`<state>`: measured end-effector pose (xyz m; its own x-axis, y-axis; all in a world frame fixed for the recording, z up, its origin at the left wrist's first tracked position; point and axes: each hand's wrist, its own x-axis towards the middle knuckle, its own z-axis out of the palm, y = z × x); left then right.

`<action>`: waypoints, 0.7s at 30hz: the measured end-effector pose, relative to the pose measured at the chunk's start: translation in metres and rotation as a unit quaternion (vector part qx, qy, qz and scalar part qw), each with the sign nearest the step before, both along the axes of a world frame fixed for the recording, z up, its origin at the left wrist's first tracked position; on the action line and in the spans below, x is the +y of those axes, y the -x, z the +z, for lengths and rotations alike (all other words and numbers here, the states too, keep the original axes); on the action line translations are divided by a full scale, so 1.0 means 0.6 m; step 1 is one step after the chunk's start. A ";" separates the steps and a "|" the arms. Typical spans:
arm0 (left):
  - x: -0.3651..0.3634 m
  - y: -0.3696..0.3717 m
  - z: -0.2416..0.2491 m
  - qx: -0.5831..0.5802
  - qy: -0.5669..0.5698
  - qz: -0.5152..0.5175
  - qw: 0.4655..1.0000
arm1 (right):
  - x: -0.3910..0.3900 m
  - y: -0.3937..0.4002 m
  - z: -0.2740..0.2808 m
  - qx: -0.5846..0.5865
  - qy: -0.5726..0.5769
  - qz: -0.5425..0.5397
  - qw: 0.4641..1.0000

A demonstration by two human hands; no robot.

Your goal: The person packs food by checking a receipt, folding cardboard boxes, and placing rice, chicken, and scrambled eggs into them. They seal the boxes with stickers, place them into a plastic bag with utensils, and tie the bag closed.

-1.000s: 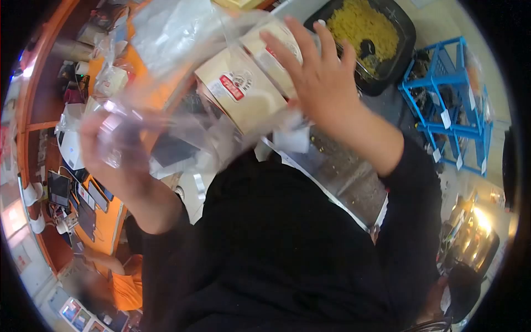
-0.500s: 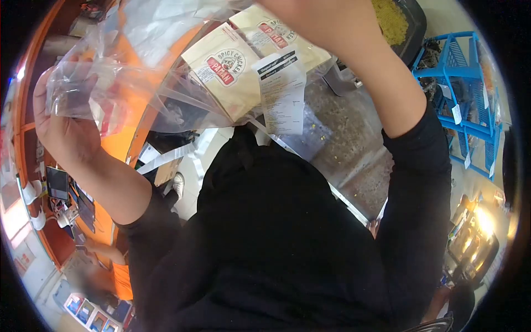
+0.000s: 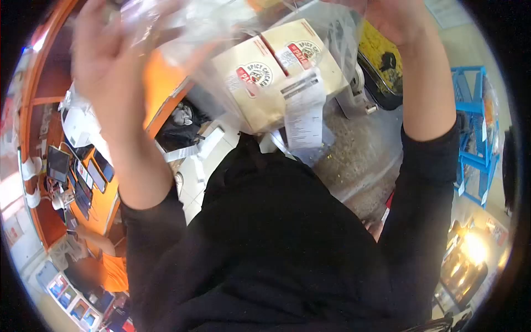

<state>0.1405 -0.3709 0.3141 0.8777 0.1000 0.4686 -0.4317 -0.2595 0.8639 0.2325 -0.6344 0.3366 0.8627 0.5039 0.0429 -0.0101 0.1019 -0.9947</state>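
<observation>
Two cream food boxes (image 3: 257, 108) printed "Spicy Chicken" sit side by side inside a clear plastic bag (image 3: 217, 91). A white printed receipt (image 3: 306, 119) hangs over their near side. My left hand (image 3: 108, 69) is raised at the upper left, smeared by motion, with the bag's film bunched at its fingers. At the top edge, my right hand (image 3: 390, 19) grips the bag's other side; its fingertips are partly cut off by the frame.
A dark tray of yellow food (image 3: 381, 55) stands right of the boxes, above a stained metal counter (image 3: 359, 149). Blue baskets (image 3: 473, 122) are at far right. Phones (image 3: 95, 176) lie on the orange counter. A person in an orange shirt (image 3: 115, 274) is at lower left.
My left hand has moved up and to the right. My right hand has shifted right to the bag's far side. The bagged boxes and receipt appear farther right.
</observation>
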 end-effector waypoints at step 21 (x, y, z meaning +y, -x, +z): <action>-0.125 -0.115 -0.256 0.080 -0.291 -0.228 0.926 | 0.103 0.169 0.005 -0.198 0.302 0.034 0.932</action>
<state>0.2094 -0.4458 0.1603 0.8299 -0.5259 0.1864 -0.4890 -0.5246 0.6969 0.1314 -0.5724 0.3399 0.8043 0.5927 0.0427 0.3849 -0.4650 -0.7973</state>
